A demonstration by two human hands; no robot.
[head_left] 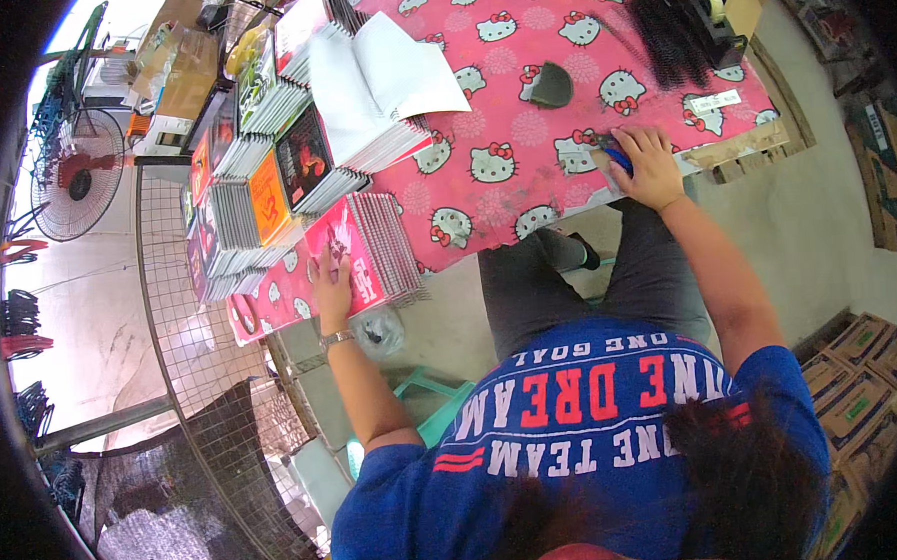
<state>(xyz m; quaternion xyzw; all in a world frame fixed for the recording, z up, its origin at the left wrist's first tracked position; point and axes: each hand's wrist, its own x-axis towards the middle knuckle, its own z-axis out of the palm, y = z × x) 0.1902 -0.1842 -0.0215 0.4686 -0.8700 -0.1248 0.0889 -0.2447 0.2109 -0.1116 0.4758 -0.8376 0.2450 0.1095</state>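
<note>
Near edge of worktop (pixel 527 128), left side: pink notebook stack (pixel 361 246), left hand (pixel 330 273) on top, fingers part-spread, can't tell if gripping. Right hand (pixel 651 167) curled round blue object (pixel 619 159). Stack likely heavy, slick, bendy; grab opposite edges.

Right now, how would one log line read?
left hand: on pink notebook stack | right hand: at blue object | surface: patterned pink tablecloth
</note>
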